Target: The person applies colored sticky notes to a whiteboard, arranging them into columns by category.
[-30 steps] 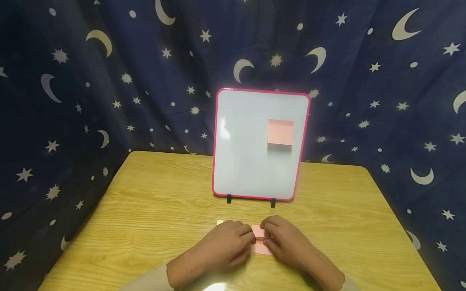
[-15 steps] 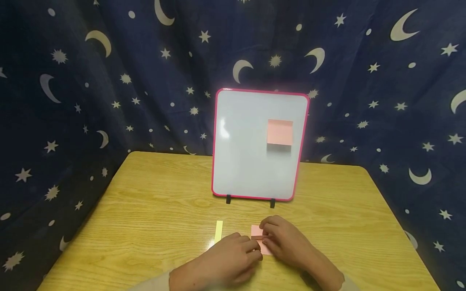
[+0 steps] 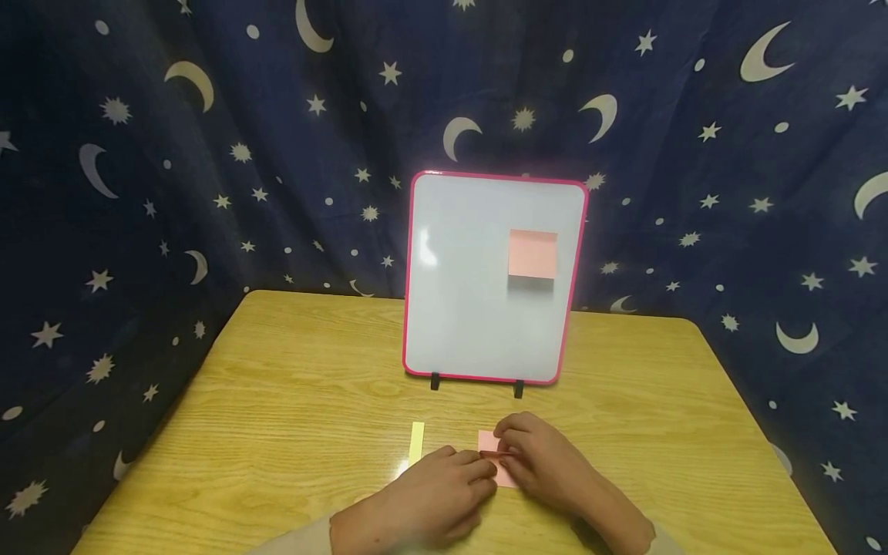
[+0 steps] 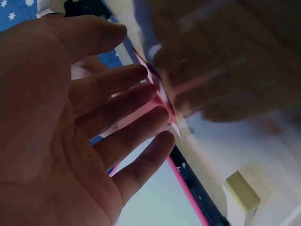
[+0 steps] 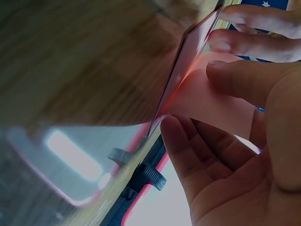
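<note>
A pink sticky note (image 3: 505, 473) lies on the table in front of the whiteboard, one part flat and one part raised as a flap. The right hand (image 3: 548, 466) pinches the raised flap (image 5: 214, 96) between thumb and fingers, as the right wrist view shows. From the other side, the left hand (image 3: 440, 493) touches the note's flat part at its fold with the fingertips. Its fingers (image 4: 136, 127) are fairly straight in the left wrist view, and its thumb stands apart from the paper.
A whiteboard (image 3: 472, 324) with a pink frame stands on black feet behind the hands. Another pink sticky note (image 3: 533, 254) hangs at its upper right. Left of the hands lies a yellow strip (image 3: 416, 442), partly hidden. A starry curtain (image 3: 277, 139) encloses the wooden table (image 3: 298, 370).
The left hand has shifted slightly right and nearer the person along the note, uncovering more of the yellow strip. The right hand keeps its place on the flap.
</note>
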### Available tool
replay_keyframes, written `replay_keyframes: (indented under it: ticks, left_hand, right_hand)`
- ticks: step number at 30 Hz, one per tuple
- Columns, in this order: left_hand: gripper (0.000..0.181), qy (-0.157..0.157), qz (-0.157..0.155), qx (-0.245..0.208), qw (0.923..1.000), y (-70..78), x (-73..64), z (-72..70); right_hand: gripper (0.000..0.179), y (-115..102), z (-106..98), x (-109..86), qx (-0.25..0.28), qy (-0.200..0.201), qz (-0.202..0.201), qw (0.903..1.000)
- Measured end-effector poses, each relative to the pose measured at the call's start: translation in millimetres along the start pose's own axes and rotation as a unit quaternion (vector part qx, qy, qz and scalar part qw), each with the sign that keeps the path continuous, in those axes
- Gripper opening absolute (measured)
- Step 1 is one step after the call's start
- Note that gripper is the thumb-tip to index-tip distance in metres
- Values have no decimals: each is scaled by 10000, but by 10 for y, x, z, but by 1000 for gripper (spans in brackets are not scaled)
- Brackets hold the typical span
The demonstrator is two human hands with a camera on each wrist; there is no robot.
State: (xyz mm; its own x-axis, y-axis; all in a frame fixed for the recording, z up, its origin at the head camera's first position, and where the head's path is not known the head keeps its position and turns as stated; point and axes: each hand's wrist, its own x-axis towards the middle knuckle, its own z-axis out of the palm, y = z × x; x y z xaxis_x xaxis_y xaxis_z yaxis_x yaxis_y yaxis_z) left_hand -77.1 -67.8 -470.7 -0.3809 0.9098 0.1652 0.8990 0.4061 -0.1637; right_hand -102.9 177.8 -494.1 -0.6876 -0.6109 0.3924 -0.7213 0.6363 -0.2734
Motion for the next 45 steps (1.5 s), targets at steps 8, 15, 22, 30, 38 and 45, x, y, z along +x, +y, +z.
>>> replay_keyframes:
  ticks: [8, 15, 22, 30, 38, 45]
  left_hand:
    - [36, -51, -71, 87, 9999, -10, -1, 58]
    - [44, -64, -220, -106, 9997, -19, -16, 75]
    - [40, -9, -265, -382, 9989, -35, -23, 64]
    - [46, -19, -210, -428, 9989, -54, -22, 78]
    - [46, -79, -209, -434, 9988, -57, -18, 78]
    - [45, 72, -138, -479, 9987, -62, -20, 105]
  right_hand:
    - [16, -14, -9, -8, -22, -121, 109, 9999]
    - [18, -7, -10, -2, -101, 38, -53, 9999]
    - [18, -8, -4, -2, -119, 23, 17, 9999]
    - [18, -6, 2, -10, -195, -40, 67, 9998]
    - [21, -3, -3, 0, -164, 88, -30, 9998]
    - [24, -14, -2, 55, -481, 280, -129, 9984]
